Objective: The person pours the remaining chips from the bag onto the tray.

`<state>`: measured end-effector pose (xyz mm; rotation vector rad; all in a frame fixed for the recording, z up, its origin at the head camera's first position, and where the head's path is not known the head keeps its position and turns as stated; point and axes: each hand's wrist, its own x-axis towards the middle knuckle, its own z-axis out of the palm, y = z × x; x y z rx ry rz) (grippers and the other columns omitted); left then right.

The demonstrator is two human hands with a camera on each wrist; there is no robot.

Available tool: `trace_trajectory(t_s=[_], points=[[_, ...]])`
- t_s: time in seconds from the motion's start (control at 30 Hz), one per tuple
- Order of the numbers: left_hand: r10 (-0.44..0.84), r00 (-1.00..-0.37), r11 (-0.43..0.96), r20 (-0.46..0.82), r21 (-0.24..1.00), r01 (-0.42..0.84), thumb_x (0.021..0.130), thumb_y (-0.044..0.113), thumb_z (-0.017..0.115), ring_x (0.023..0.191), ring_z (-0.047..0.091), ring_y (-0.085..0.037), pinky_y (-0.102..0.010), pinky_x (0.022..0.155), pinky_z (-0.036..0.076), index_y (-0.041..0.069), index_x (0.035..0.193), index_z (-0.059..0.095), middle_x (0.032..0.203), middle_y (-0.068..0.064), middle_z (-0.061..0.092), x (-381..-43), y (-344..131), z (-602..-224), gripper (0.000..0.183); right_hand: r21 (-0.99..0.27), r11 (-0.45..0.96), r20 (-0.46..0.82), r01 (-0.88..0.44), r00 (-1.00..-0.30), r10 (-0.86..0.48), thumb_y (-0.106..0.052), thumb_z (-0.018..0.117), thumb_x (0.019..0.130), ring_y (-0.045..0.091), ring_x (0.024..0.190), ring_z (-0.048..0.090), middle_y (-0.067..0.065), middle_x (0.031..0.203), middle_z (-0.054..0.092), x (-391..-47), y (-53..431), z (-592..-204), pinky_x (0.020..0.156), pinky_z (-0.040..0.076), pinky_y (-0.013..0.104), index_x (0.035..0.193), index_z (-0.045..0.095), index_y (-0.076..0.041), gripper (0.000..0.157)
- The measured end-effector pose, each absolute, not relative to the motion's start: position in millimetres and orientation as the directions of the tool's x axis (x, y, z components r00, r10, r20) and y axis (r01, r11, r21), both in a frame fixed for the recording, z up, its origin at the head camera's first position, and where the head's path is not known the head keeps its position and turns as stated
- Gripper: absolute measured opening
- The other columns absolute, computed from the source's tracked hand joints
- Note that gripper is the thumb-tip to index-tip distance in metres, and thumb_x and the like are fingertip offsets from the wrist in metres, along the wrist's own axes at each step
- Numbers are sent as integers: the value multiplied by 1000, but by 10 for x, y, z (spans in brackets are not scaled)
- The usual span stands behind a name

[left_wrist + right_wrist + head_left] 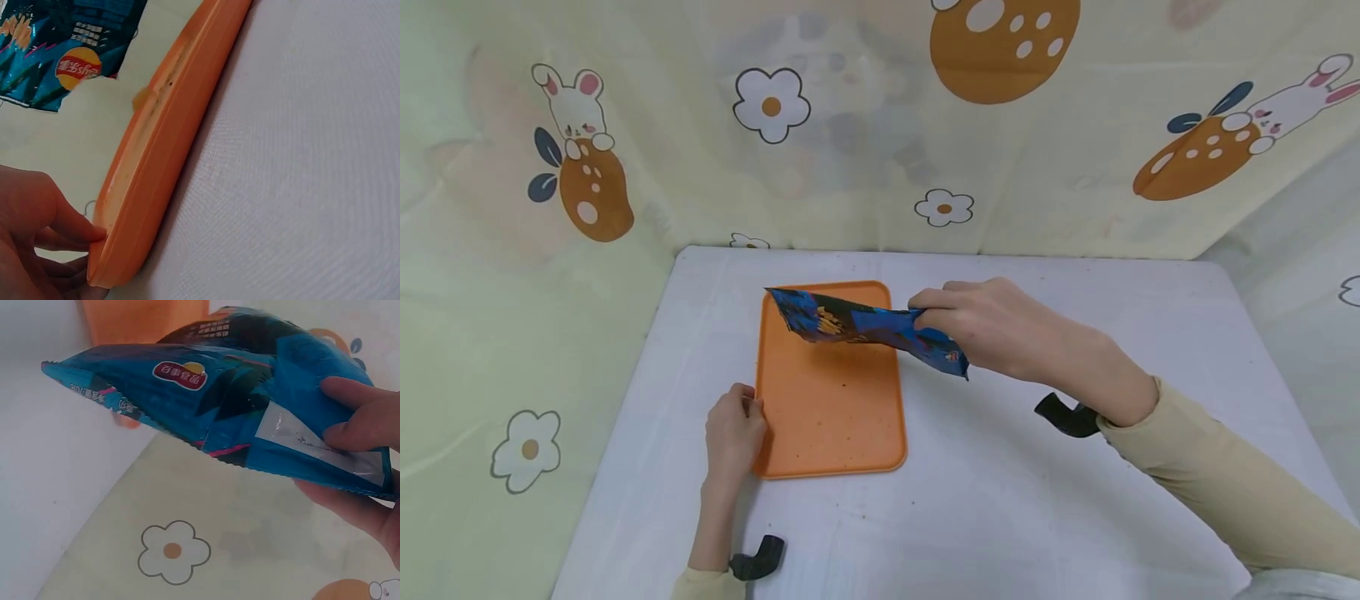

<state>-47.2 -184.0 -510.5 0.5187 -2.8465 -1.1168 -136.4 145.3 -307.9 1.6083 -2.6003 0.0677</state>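
A blue Lay's chip bag [857, 323] hangs over the far part of an orange tray [842, 417], in my right hand [992, 325]. The right wrist view shows the bag [206, 406] tilted lengthwise, with its right end held between thumb and fingers [365, 425]. My left hand [735, 429] pinches the tray's left rim; in the left wrist view its thumb lies on the rim of the tray [162, 150]. A small yellowish piece [141, 99] shows at the tray's far rim there. Dark crumbs dot the tray floor.
The tray lies flat on a white-covered table [1037, 517], where a few crumbs are scattered near its front edge. A patterned curtain [865, 167] stands behind the table and along its sides. Black wrist mounts [1067, 415] sit on both wrists.
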Motion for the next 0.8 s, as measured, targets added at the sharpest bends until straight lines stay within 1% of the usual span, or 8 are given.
trace_trajectory(t_s=[0.3,0.57,0.67,0.8], points=[[-325,-942,687,-83,664,-295,100,4,57,79,59,-30,-37,67,48,-7,112,64,92,-21,65,-485,-1834,-5106,17,-14,451,107,-892,-450,-886,1,87,77,19,89,67,6,120,71,-1364,1448,-3096,64,57,29,107,78,-8,32],[-327,-942,688,-68,667,-287,100,4,58,78,59,-29,-35,66,46,-7,111,64,90,-20,65,-500,-1826,-5110,16,-25,429,100,-903,-429,-898,3,85,78,19,89,67,6,121,71,-1375,1427,-3077,65,57,29,108,77,-8,32],[-328,-942,687,-68,668,-287,100,4,58,78,59,-30,-36,67,46,-7,111,64,90,-20,65,-497,-1828,-5109,17,-26,429,97,-903,-429,-898,4,86,77,19,90,66,6,121,71,-1377,1426,-3070,64,57,29,107,77,-8,33],[-324,-944,694,-59,664,-279,99,3,57,79,60,-32,-41,69,49,-8,110,64,90,-22,66,-494,-1837,-5101,17,-31,423,104,-905,-424,-900,6,84,77,19,92,67,6,121,72,-1373,1411,-3045,64,57,29,106,77,-8,33]])
